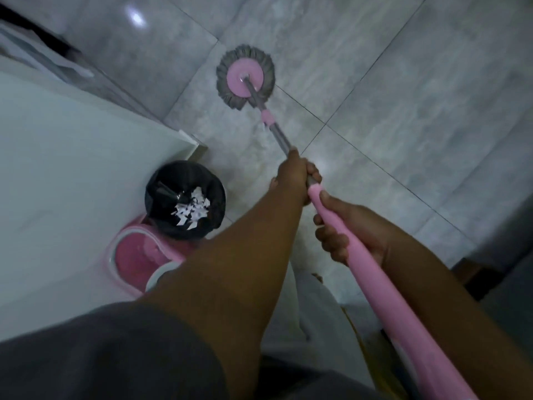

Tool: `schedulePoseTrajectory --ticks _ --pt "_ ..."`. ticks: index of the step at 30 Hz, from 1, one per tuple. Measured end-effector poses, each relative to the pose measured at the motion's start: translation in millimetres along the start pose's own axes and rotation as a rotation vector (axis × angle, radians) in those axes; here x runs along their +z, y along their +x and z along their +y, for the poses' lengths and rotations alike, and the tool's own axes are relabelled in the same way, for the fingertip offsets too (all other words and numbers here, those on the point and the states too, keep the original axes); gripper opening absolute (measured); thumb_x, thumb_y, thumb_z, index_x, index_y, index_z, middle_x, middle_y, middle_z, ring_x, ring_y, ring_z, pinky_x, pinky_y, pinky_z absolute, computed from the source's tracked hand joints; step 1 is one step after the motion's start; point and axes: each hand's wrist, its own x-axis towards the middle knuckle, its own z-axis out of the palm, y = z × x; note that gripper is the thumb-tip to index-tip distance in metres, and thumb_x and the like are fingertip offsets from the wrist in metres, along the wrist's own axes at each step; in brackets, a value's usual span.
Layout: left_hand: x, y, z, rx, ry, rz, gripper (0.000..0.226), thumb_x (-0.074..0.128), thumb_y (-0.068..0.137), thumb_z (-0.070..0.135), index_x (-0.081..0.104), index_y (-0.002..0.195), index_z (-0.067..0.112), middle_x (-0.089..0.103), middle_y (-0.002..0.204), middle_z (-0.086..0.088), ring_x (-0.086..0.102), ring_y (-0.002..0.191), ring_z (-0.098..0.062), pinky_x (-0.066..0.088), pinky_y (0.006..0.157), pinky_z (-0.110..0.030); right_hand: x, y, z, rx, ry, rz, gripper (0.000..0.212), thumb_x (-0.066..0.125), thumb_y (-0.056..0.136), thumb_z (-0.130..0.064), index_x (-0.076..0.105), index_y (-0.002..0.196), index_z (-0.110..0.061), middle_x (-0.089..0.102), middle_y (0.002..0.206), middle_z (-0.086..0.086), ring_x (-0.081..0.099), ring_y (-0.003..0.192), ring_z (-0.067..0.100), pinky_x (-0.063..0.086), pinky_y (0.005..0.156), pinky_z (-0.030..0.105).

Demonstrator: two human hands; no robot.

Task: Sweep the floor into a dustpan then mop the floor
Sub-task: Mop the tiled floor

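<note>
While the left grip (297, 176) clenches the mop handle (377, 284) at the grey-pink joint, the right grip (346, 235) wraps the pink section just behind it. Mop head (245, 77) flat on tiled floor (403, 82), ahead. Black-lined bin (161, 180) with paper scraps (190, 209) and pink bucket (138, 249) sit left of the arms.

The mop (245, 79) is one of those spin types: a round pink disc with a ring of grey strands, sitting flat on the floor (403, 96) right by a tile joint. Its grey metal pole has a pink collar and slants back into a long pink grip. The floor's glossy grey marbled tile with thin dark grout lines.
</note>
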Motion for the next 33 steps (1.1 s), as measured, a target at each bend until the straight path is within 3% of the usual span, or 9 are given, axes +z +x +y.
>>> schedulePoseTrajectory --ticks 7,11,18,25,33 --pt "-37 -105 -152 -0.173 -0.007 0.030 0.048 0.040 0.103 0.045 0.040 0.067 0.014 0.036 0.038 0.001 0.033 0.025 -0.012 0.031 0.033 -0.013 -27 -101 149 0.129 0.034 0.055 0.044 0.064 0.078 -0.050 0.052 0.086 -0.008 0.045 0.053 0.006 0.043 0.032 0.014 0.040 0.032 0.020" --pt "-34 -127 -170 -0.214 -0.025 0.026 0.044 0.038 0.104 0.043 0.040 0.071 0.012 0.036 0.039 0.000 0.034 0.027 -0.014 0.034 0.034 -0.014 -32 -126 157 0.186 0.050 0.076 0.042 0.064 0.080 -0.048 0.051 0.089 -0.009 0.048 0.052 0.008 0.045 0.031 0.015 0.043 0.033 0.021" --pt "-24 -89 -97 -0.163 -0.180 -0.026 0.043 0.039 0.104 0.042 0.040 0.072 0.013 0.036 0.037 0.002 0.033 0.026 -0.011 0.032 0.034 -0.012 -9 -86 80 0.212 -0.142 0.158 0.048 0.066 0.078 -0.053 0.051 0.093 -0.010 0.048 0.057 0.005 0.043 0.033 0.014 0.043 0.035 0.022" --pt "-51 4 45 -0.018 -0.282 -0.003 0.045 0.038 0.106 0.039 0.039 0.068 0.014 0.035 0.037 0.003 0.033 0.025 -0.010 0.030 0.033 -0.011 51 33 -28 0.127 -0.248 0.044 0.045 0.060 0.084 -0.055 0.051 0.087 -0.011 0.047 0.054 0.000 0.041 0.033 0.009 0.040 0.032 0.019" --pt "-87 73 177 0.100 -0.362 0.097 0.043 0.043 0.104 0.035 0.040 0.066 0.013 0.038 0.053 0.001 0.035 0.028 -0.009 0.029 0.033 -0.010 122 142 -120 0.065 -0.322 -0.033 0.039 0.050 0.096 -0.052 0.050 0.087 -0.014 0.044 0.054 -0.003 0.041 0.035 0.005 0.038 0.036 0.014"
